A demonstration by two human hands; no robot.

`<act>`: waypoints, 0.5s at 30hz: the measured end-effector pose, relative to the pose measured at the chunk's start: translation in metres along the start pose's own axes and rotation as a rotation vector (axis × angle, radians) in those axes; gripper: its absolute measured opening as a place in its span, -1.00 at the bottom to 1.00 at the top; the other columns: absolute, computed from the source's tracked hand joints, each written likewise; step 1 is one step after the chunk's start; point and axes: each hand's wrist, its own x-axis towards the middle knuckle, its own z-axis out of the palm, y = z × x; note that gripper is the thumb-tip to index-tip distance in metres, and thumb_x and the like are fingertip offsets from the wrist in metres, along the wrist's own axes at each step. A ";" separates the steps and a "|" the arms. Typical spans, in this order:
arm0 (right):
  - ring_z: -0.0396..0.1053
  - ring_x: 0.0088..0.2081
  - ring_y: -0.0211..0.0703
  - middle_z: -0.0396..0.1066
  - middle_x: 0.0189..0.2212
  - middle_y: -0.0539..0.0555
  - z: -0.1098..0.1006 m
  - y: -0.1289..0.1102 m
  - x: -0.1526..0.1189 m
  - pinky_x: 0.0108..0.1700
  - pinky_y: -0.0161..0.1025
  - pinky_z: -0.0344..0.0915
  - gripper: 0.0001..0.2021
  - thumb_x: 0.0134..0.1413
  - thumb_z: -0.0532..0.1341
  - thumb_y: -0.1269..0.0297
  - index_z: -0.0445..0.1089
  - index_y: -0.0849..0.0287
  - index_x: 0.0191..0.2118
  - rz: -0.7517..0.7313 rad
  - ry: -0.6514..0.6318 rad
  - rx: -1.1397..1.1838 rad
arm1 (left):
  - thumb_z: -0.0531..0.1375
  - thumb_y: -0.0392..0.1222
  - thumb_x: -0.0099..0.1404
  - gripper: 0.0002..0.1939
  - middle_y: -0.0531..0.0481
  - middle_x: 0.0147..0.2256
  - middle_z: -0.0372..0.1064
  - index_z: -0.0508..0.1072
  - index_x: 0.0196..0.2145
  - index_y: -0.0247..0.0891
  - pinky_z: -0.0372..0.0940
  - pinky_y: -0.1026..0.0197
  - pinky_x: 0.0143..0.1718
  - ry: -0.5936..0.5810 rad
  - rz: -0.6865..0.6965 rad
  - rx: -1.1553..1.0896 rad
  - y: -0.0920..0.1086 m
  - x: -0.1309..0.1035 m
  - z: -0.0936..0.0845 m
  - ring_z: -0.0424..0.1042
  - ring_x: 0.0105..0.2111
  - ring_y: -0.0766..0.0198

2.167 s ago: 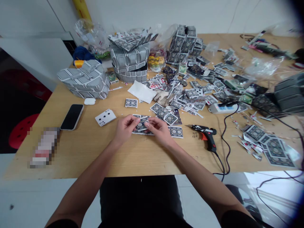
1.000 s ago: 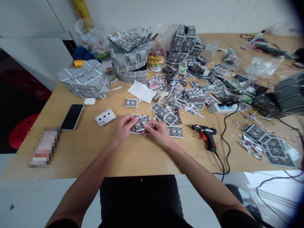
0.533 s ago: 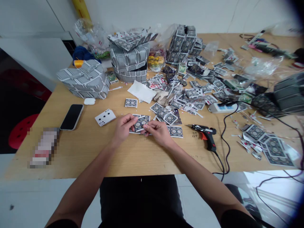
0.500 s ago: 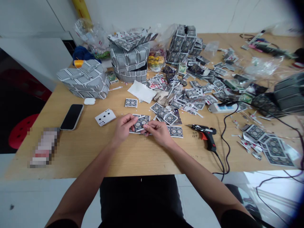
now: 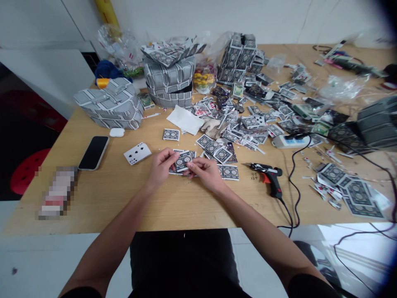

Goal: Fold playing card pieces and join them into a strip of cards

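Both hands meet over the near-centre of the wooden table [image 5: 108, 194], pinching one folded card piece [image 5: 182, 160], patterned back up. Left hand [image 5: 160, 167] grips its left edge, thumb and fingertips closed on it; right hand [image 5: 207, 173] grips the right and lower edge the same way, so the piece is held tight between the two, just above or resting on the flat card strip [image 5: 228, 172] that runs out to the right of the grip; can't tell if the piece touches it. Just beyond the grip, a small cluster of face-down cards [image 5: 214, 149]. Left of the grip and slightly beyond, a face-up spade card [image 5: 137, 153]; further left, a black phone [image 5: 94, 152] and a white earbud case [image 5: 117, 132]. A single face-down card [image 5: 171, 134] lies beyond the left hand. Right of the grip, well apart, a black and red glue gun [image 5: 269, 176] lying on its side, cord trailing off the near edge. Beyond that, a white power strip [image 5: 290, 141]. Far side from the grip: two grey card-covered boxes [image 5: 110, 105] and [image 5: 170, 82], and a wide scatter of loose cards [image 5: 248, 120]. Far right, more card sheets [image 5: 356, 192].
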 end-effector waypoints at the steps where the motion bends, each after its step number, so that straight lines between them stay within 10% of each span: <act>1: 0.65 -0.39 -0.10 0.67 -0.45 0.09 0.000 -0.001 -0.001 -0.32 -0.22 0.58 -0.49 0.06 0.48 -0.26 0.59 0.16 -0.25 0.000 -0.006 0.005 | 0.37 0.17 0.28 -0.57 0.12 -0.60 0.31 0.42 -0.50 -0.20 0.20 0.27 -0.49 0.007 0.001 0.000 0.001 0.000 0.000 0.27 -0.58 0.35; 15: 0.35 -0.58 -0.22 0.52 -0.60 0.04 -0.001 -0.008 -0.005 -0.45 -0.27 0.28 -0.37 0.33 0.23 -0.33 0.49 0.12 -0.53 -0.164 0.028 -0.327 | 0.37 0.24 0.30 -0.50 0.12 -0.58 0.30 0.39 -0.49 -0.21 0.24 0.28 -0.47 -0.006 0.004 -0.011 0.002 -0.001 0.001 0.29 -0.56 0.35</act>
